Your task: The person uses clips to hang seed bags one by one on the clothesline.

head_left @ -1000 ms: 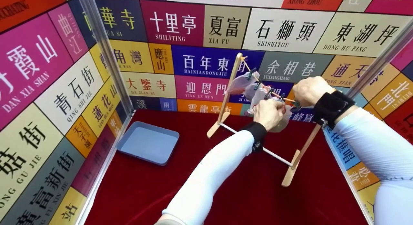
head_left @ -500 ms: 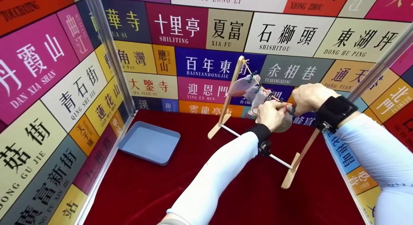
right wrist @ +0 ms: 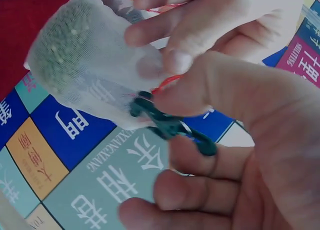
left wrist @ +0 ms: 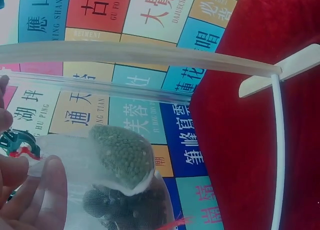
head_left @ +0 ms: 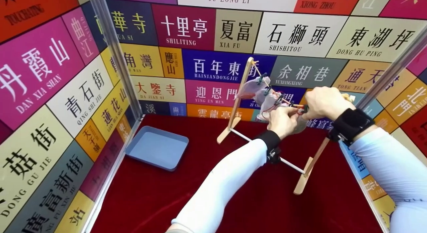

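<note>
My left hand (head_left: 283, 121) pinches the top edge of a white mesh bag (right wrist: 100, 75) with green bean-like grains at its bottom. Close beside it, my right hand (head_left: 328, 101) holds a dark green clip (right wrist: 165, 122) between thumb and index finger, at the bag's top edge. A red string (right wrist: 170, 81) shows by the clip. Both hands are at the right part of a line on a wooden rack (head_left: 239, 92). Other mesh bags (head_left: 252, 87) hang there from dark clips. A bag with dark contents (left wrist: 125, 207) is behind the grain bag.
A blue-grey tray (head_left: 156, 149) lies at the left on the dark red cloth (head_left: 160, 199). The rack's white crossbar (head_left: 292, 165) runs low between its wooden feet. Panels with printed signs (head_left: 298, 34) stand behind and at both sides.
My right hand has come down and closer to my left hand at the clip. The rack's right post top now shows behind the right hand. The tray stays put.
</note>
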Motion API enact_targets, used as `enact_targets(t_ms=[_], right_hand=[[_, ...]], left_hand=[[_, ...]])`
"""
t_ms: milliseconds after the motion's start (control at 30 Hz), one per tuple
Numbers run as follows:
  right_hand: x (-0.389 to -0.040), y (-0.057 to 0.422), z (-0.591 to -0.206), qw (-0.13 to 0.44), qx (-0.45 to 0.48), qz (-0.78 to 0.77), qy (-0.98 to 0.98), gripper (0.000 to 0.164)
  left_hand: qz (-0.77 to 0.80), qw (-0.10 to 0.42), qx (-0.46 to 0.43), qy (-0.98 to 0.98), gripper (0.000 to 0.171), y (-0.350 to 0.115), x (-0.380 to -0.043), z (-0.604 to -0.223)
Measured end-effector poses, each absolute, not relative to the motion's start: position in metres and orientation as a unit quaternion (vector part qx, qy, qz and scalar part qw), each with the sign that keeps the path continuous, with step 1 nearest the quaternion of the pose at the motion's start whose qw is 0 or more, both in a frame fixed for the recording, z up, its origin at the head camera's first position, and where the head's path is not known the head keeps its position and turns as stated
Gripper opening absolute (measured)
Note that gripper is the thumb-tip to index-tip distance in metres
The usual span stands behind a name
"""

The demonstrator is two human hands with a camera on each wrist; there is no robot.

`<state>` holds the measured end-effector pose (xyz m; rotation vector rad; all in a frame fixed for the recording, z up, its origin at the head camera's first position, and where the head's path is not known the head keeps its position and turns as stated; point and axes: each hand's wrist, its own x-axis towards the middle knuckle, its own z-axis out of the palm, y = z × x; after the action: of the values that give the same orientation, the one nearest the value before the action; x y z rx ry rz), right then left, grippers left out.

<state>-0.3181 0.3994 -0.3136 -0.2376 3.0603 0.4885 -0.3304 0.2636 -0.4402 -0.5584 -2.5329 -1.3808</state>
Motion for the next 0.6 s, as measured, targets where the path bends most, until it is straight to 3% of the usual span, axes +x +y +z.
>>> enact_targets(t_ms=[267,467,600], right_hand=[[-0.307,0.411,-0.332,-0.038,-0.031,0.110,0.993,0.052],[-0.271,0.403,-0.361,-0.217,0.041,0.038,0.975,0.062],[-0.254,0.388,-0.394,-0.318,0.004,-0.033,0.948,0.039]], left_hand=[[-0.455,0.134,-0.237,-0.848,0.021,0.243,-0.332,-0.443],[-0.457,0.152,-0.265,-0.835,0.019,0.210,-0.335,-0.450],[-0.440,0.137,-0.289,-0.839,0.022,0.182,-0.341,-0.456]])
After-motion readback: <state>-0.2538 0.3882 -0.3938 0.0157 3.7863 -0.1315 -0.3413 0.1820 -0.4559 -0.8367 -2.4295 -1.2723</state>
